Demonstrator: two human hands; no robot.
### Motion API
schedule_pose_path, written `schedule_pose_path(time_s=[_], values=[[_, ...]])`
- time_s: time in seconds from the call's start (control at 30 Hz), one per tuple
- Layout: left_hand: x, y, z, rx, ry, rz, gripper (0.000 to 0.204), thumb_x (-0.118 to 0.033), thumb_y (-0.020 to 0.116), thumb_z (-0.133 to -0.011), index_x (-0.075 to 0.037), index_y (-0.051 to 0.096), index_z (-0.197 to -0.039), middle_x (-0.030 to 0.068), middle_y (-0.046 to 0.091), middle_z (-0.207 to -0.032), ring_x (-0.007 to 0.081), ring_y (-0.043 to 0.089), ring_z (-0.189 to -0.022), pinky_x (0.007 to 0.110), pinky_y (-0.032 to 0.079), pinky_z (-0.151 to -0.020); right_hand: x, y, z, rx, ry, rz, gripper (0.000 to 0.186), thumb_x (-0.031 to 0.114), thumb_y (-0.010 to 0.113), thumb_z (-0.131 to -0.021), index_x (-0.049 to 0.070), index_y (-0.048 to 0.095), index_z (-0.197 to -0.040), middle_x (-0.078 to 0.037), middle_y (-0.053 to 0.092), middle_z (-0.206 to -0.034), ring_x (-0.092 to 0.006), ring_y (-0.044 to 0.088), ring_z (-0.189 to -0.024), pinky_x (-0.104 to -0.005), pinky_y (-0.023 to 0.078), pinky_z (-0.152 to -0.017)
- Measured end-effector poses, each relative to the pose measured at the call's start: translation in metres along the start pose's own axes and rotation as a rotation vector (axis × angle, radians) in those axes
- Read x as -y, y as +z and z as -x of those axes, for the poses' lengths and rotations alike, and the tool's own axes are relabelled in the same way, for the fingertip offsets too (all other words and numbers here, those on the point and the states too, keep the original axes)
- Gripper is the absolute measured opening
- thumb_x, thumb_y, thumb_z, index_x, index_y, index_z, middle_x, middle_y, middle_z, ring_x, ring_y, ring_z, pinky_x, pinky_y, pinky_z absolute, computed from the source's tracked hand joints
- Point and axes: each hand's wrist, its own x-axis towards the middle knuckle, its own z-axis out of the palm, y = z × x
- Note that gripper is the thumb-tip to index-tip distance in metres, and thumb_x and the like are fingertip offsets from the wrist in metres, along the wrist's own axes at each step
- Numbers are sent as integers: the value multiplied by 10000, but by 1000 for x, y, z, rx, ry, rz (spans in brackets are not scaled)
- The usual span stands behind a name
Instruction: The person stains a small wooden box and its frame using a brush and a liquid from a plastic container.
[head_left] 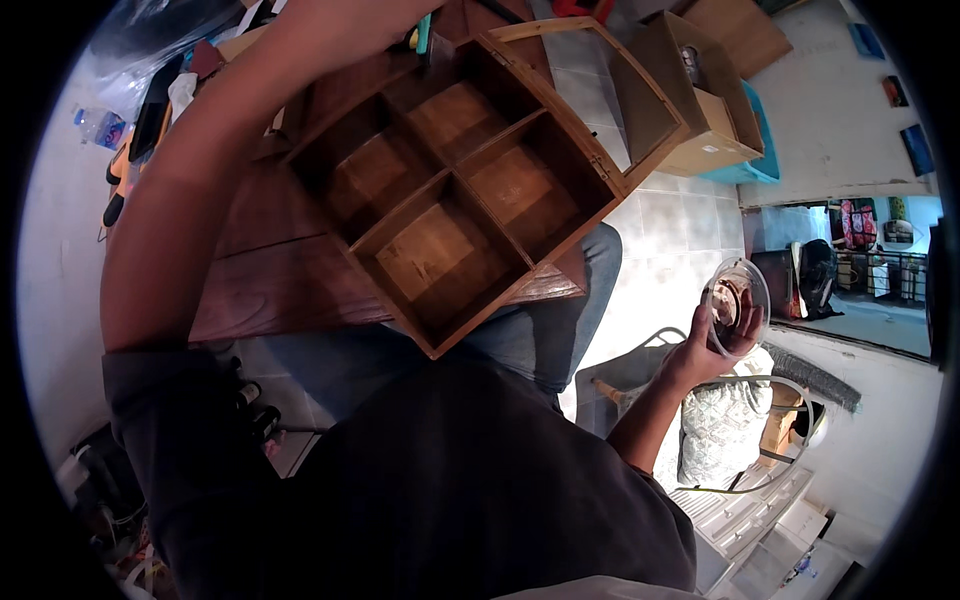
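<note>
A square wooden box (450, 170) with four compartments lies tilted on the reddish-brown wooden table (270, 290) before me. Its framed door (655, 150) hangs open on hinges at the right. At the top edge my left hand (365, 22) is partly cut off; it reaches over the box's far left corner, closed on a slim tool with a teal handle (423, 36). The tool's blurred end, perhaps a brush, is close to the box's rim. Off to the right, my right hand (712, 345) grips a clear round plastic tub (762, 300) with brown residue inside.
A cardboard box (690, 110) stands in a turquoise bin (765, 150) at the far right. Below the tub are a patterned cushion (725, 430) and a curved metal frame (800, 440). A plastic bottle (100, 127) lies at the far left. My knees are under the table's edge.
</note>
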Motion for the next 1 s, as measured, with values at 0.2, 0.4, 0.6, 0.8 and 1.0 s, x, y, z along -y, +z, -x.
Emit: schedule_pose_path(time_s=[0.2,0.4,0.6,0.8,1.0], values=[[-12,-15,18,88,72,-184,195,-155,715,-765,41,712,-767,245,642,-654,354,647,-591,425,522,-595,0,3,1,-3,37,-136,890,-10,849,-766,0,356,-1508,-184,523,-1439,-260,600,-1172,-385,524,-995],[-20,-48,34,-81,325,-314,188,-136,721,-747,47,679,-737,238,631,-661,348,647,-597,424,516,-590,2,5,0,12,42,-157,879,-41,834,-763,24,368,-1505,-186,515,-1457,-255,594,-1177,-387,526,-995],[-13,-64,58,62,-171,43,171,-152,688,-872,2,671,-802,46,626,-678,128,604,-587,298,480,-537,3,6,-1,22,25,-137,871,-61,818,-768,3,351,-1500,-207,513,-1448,-269,592,-1200,-397,542,-992],[27,-79,98,104,-87,-149,134,-147,662,-882,-17,682,-853,-11,601,-723,63,547,-633,244,442,-584,7,7,2,45,38,-175,878,-58,820,-764,2,350,-1504,-212,513,-1443,-288,585,-1221,-418,528,-1030],[15,-111,142,-222,-336,67,167,-147,671,-915,4,729,-955,12,616,-715,84,544,-610,245,451,-571,13,4,4,76,12,-225,902,-41,841,-745,17,360,-1506,-207,511,-1460,-294,578,-1240,-415,522,-1036]])
